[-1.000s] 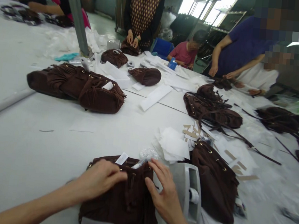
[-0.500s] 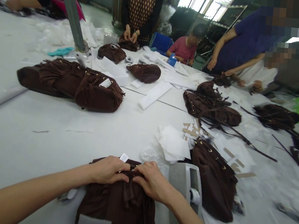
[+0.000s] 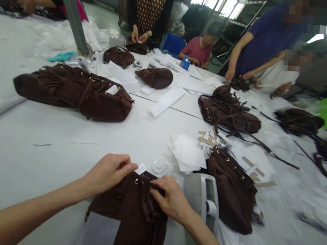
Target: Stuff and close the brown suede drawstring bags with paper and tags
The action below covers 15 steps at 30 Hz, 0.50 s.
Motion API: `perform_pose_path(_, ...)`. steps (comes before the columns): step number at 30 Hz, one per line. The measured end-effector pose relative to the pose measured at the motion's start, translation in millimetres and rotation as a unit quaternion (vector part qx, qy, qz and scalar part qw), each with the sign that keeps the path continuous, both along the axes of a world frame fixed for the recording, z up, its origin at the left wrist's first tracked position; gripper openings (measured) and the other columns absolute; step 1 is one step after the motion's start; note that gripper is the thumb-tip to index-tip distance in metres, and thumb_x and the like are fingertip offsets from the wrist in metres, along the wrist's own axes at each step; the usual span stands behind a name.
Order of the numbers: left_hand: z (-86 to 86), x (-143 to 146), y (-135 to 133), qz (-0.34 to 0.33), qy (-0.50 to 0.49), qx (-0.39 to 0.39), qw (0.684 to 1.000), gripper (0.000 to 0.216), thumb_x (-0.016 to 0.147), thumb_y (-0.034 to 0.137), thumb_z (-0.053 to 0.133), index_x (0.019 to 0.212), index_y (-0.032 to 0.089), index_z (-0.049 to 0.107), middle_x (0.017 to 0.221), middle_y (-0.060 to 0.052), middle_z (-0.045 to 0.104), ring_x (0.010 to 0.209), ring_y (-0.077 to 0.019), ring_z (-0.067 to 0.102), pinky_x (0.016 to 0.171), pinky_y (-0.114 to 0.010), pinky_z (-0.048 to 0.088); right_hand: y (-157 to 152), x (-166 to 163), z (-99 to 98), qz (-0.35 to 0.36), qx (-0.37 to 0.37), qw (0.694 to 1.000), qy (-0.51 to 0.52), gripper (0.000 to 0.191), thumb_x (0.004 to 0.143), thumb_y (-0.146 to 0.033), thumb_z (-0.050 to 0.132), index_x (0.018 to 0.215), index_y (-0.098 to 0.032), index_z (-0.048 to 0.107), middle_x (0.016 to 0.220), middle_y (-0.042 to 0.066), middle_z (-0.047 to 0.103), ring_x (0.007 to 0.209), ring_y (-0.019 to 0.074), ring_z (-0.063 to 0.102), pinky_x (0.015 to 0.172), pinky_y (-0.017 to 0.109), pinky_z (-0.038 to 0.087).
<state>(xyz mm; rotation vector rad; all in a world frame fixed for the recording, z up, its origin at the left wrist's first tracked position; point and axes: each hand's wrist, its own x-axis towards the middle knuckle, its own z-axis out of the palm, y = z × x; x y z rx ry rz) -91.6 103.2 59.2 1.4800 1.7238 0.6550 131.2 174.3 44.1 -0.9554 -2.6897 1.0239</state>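
Observation:
A dark brown drawstring bag (image 3: 133, 207) with gold eyelets, a tassel and hanging cords lies in front of me. At its upper left edge, my left hand (image 3: 111, 173) is closed, thumb against curled fingers, right beside a small white tag (image 3: 140, 169). Part of its grip is hidden. My right hand (image 3: 171, 195) pinches the bag's upper rim, thumb in front and fingers over the top. On the bag's lower left rests a pale translucent sheet (image 3: 98, 231).
A grey tape dispenser (image 3: 203, 194) stands right of the bag, with another brown bag (image 3: 230, 193) beyond. White paper sheets (image 3: 188, 153) lie behind it. Farther left is a long brown bag (image 3: 74, 92). Several people work around the table, one in a purple shirt (image 3: 265, 40).
My left hand has shifted left and up from the middle of the rim toward the tag. My right hand still grips the rim, and more of the bag's front and eyelets show.

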Motion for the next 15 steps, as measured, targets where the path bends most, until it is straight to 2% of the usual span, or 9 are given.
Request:
perform_pose_path(1, 1.8, 5.5, -8.1, -0.006, -0.046, -0.087, 0.995, 0.045, 0.084, 0.055, 0.040, 0.064, 0.018, 0.056, 0.056, -0.001, 0.058, 0.051, -0.0155, 0.054, 0.051, -0.026, 0.040, -0.7, -0.3, 0.3, -0.004, 0.001, 1.000, 0.003, 0.013, 0.083, -0.023, 0.055, 0.090, -0.022, 0.066, 0.081, 0.002, 0.068, 0.080, 0.0192, 0.056, 0.077, 0.034, 0.034)
perform_pose_path(3, -2.8, 22.2, -23.1, -0.059, -0.165, -0.245, 0.954, 0.044, 0.082, 0.057, 0.042, 0.068, 0.017, 0.055, 0.057, -0.001, 0.061, 0.040, -0.0142, 0.053, 0.039, -0.024, 0.037, -3.3, -1.4, 0.8, -0.011, 0.005, 1.000, 0.011, 0.012, 0.083, -0.023, 0.055, 0.088, -0.021, 0.066, 0.082, 0.002, 0.068, 0.080, 0.0194, 0.056, 0.077, 0.035, 0.035)
perform_pose_path(4, -8.3, 32.5, -28.7, -0.059, -0.209, -0.283, 0.934, 0.040, 0.080, 0.056, 0.046, 0.072, 0.017, 0.054, 0.062, -0.003, 0.063, 0.039, -0.0143, 0.054, 0.037, -0.024, 0.037, -5.3, -1.9, 0.6, -0.015, 0.008, 1.000, 0.015, 0.012, 0.083, -0.023, 0.055, 0.088, -0.021, 0.065, 0.082, 0.003, 0.068, 0.081, 0.0197, 0.056, 0.078, 0.035, 0.035)
perform_pose_path(5, -14.9, 43.1, -32.4, -0.030, -0.234, -0.300, 0.924, 0.037, 0.078, 0.054, 0.049, 0.074, 0.017, 0.052, 0.066, -0.004, 0.064, 0.040, -0.0147, 0.056, 0.036, -0.023, 0.037, -7.7, -2.3, 0.0, -0.021, 0.013, 0.999, 0.021, 0.011, 0.083, -0.023, 0.055, 0.088, -0.020, 0.065, 0.084, 0.003, 0.068, 0.082, 0.0200, 0.056, 0.079, 0.035, 0.036)
perform_pose_path(8, -31.6, 70.4, -34.8, 0.094, -0.259, -0.284, 0.918, 0.030, 0.072, 0.044, 0.059, 0.077, 0.018, 0.046, 0.066, -0.003, 0.063, 0.046, -0.0146, 0.058, 0.038, -0.021, 0.038, -16.0, -1.7, -4.6, -0.048, 0.041, 0.997, 0.043, 0.011, 0.083, -0.022, 0.055, 0.091, -0.019, 0.063, 0.086, 0.005, 0.066, 0.085, 0.0208, 0.054, 0.080, 0.036, 0.037)
perform_pose_path(10, -34.3, 80.4, -33.6, 0.147, -0.267, -0.254, 0.918, 0.025, 0.070, 0.034, 0.063, 0.077, 0.017, 0.046, 0.063, 0.000, 0.060, 0.047, -0.0121, 0.056, 0.041, -0.020, 0.038, -20.8, 0.2, -8.0, -0.065, 0.063, 0.994, 0.054, 0.011, 0.083, -0.021, 0.055, 0.091, -0.018, 0.061, 0.085, 0.006, 0.064, 0.084, 0.0210, 0.054, 0.080, 0.036, 0.038)
perform_pose_path(13, -26.7, 81.5, -34.8, 0.167, -0.307, -0.218, 0.911, 0.016, 0.068, 0.021, 0.060, 0.076, 0.017, 0.047, 0.061, 0.002, 0.058, 0.049, -0.0084, 0.053, 0.046, -0.018, 0.038, -25.3, 4.0, -10.1, -0.069, 0.073, 0.993, 0.064, 0.010, 0.083, -0.019, 0.055, 0.091, -0.020, 0.060, 0.085, 0.005, 0.064, 0.086, 0.0211, 0.053, 0.083, 0.037, 0.037)
perform_pose_path(15, -20.1, 75.7, -37.0, 0.143, -0.355, -0.228, 0.896, 0.016, 0.069, 0.022, 0.059, 0.080, 0.017, 0.048, 0.062, 0.002, 0.059, 0.050, -0.0082, 0.054, 0.047, -0.018, 0.039, -26.5, 6.4, -9.4, -0.063, 0.070, 0.993, 0.069, 0.012, 0.082, -0.018, 0.056, 0.093, -0.021, 0.060, 0.087, 0.004, 0.064, 0.087, 0.0207, 0.053, 0.084, 0.037, 0.037)
